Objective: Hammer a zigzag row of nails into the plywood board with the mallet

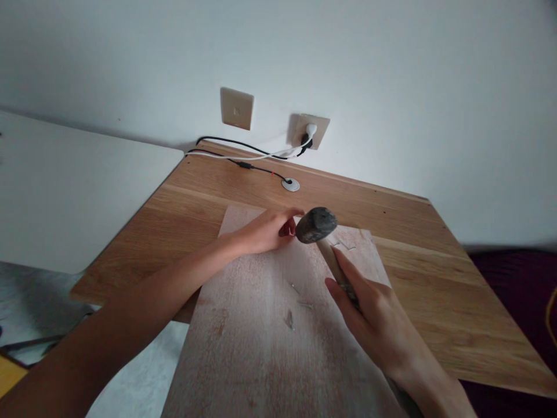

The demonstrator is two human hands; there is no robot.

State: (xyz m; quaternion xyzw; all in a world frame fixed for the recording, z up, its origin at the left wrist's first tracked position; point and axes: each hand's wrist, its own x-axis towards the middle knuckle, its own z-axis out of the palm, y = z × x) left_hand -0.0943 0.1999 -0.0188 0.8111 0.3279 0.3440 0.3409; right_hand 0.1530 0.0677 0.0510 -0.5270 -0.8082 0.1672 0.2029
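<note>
My right hand (378,313) is wrapped round the handle of a hammer (317,225), its dark, worn head raised above the far part of a pale, scuffed wooden board (261,348). Close to the left of that head, my left hand (274,229) rests over the board with fingers curled and pinched together. Whatever sits between those fingertips is hidden or too small to make out. A few thin nails (347,244) lie on the board just beyond the right hand. More small nail-like pieces (305,305) are scattered across its middle, near a gouged mark (289,319).
The board lies on a wooden desk (435,302) against a white wall. Black and white cables (246,157) run along its back to a wall socket (311,130); one enters a round cable hole (290,184). A white panel (87,191) overlaps the desk's left side.
</note>
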